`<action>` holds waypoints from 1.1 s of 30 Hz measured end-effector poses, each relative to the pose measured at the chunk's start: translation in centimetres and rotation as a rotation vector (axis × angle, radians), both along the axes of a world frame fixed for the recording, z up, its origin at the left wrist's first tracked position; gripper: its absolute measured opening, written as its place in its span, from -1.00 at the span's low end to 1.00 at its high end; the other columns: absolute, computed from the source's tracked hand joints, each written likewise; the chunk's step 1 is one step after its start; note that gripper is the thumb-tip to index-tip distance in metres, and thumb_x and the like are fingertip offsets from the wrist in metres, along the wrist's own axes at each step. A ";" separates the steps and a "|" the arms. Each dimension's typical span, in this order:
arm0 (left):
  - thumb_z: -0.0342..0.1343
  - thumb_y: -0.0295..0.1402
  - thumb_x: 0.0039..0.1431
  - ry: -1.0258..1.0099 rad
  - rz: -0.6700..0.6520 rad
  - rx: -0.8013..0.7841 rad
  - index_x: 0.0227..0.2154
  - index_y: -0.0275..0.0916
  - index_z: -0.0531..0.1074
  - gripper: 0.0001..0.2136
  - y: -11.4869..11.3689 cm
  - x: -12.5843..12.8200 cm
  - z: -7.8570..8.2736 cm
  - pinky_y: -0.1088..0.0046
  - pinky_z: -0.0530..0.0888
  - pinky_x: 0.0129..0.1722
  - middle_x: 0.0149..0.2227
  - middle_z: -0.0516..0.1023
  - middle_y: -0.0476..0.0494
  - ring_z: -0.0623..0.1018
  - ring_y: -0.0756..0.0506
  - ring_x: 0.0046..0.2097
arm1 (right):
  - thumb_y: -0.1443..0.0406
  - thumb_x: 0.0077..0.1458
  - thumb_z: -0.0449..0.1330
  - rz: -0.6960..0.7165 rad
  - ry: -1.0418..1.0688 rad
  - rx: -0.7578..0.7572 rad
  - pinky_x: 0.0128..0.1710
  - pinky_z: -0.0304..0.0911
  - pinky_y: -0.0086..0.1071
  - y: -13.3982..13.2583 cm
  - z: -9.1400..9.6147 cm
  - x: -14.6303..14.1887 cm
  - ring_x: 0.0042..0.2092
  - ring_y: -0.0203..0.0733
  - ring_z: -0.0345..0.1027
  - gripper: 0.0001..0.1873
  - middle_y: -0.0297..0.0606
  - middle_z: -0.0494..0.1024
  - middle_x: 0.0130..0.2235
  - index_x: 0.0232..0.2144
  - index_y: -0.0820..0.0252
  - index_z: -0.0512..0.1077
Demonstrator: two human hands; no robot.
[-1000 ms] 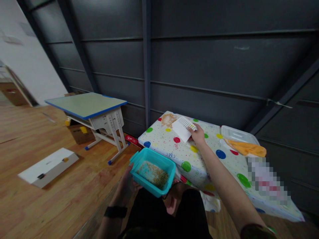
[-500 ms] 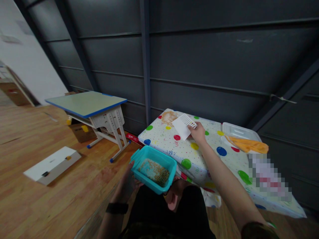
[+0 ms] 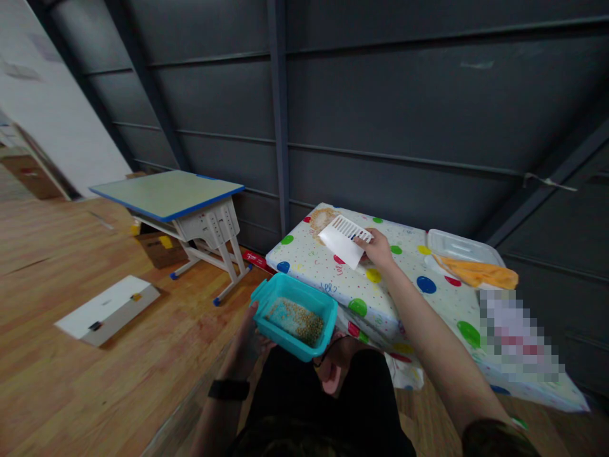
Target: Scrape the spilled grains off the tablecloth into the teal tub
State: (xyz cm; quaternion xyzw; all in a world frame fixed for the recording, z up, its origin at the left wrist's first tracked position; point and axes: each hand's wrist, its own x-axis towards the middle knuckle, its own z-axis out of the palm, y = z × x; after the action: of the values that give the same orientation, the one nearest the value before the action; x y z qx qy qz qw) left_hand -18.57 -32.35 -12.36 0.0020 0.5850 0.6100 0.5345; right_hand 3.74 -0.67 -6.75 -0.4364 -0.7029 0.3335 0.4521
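My left hand (image 3: 247,346) grips the left end of a teal plastic basin (image 3: 281,289), which I hold beside the near edge of the table. Inside lie pale fine grains and larger yellowish-green grains (image 3: 308,325). My right hand (image 3: 379,249) is closed on the edge of a flat white slotted plastic piece (image 3: 339,246), its row of slots along the far side. This piece is above the tabletop, right of and partly in front of a pile of pale grains (image 3: 320,219). Whether it touches the cloth I cannot tell.
A polka-dot cloth covers the table (image 3: 404,279). Towards its right end are a clear plastic lid or tray (image 3: 466,246), an orange cloth (image 3: 476,271) and a blurred-out packet (image 3: 518,336). A school desk (image 3: 176,193) and a white box (image 3: 109,311) stand to the left.
My right hand has shifted the slotted piece slightly left and turned it, so it covers more of the grain pile. The larger grains in the basin look more spread out. The camera view has shifted slightly.
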 end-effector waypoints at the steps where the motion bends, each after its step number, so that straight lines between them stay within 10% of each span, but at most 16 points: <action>1: -0.01 0.02 0.21 0.001 -0.004 0.013 0.01 -0.16 0.40 -0.55 -0.1 0.1 0.2 0.24 0.59 -0.26 -0.19 0.63 -0.16 0.64 -0.25 -0.16 | 0.07 -0.09 0.29 0.027 0.005 -0.023 -0.46 0.41 -0.22 -0.2 0.1 0.0 -0.38 -0.09 0.45 -0.55 -0.20 0.56 -0.34 -0.16 0.17 0.42; 15: -0.02 -0.03 0.24 0.010 -0.060 0.115 0.10 -0.14 0.35 -0.54 -1.0 0.4 1.1 0.29 0.59 -0.24 -0.18 0.65 -0.12 0.65 -0.20 -0.19 | 0.02 -0.07 0.27 -0.013 0.188 0.028 -0.43 0.40 -0.27 -0.1 0.1 -1.1 -0.34 -0.10 0.45 -0.42 -0.16 0.58 -0.24 -0.03 0.18 0.41; 33: 0.06 0.00 0.19 -0.031 -0.037 0.082 0.11 -0.13 0.37 -0.50 -0.4 -0.8 0.3 0.34 0.59 -0.32 -0.13 0.64 -0.18 0.66 -0.22 -0.16 | 0.11 0.07 0.14 -0.151 -0.268 0.357 -0.33 0.18 -0.33 3.4 2.8 -2.6 -0.40 -0.14 0.29 -0.64 -0.28 0.49 -0.41 -0.11 0.12 0.43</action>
State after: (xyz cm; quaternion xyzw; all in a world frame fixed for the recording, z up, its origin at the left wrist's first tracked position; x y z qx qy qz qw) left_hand -19.36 -32.74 -12.04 0.0256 0.5512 0.6233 0.5541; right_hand 1.12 2.74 -3.93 -0.4411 -0.7699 0.1080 0.4483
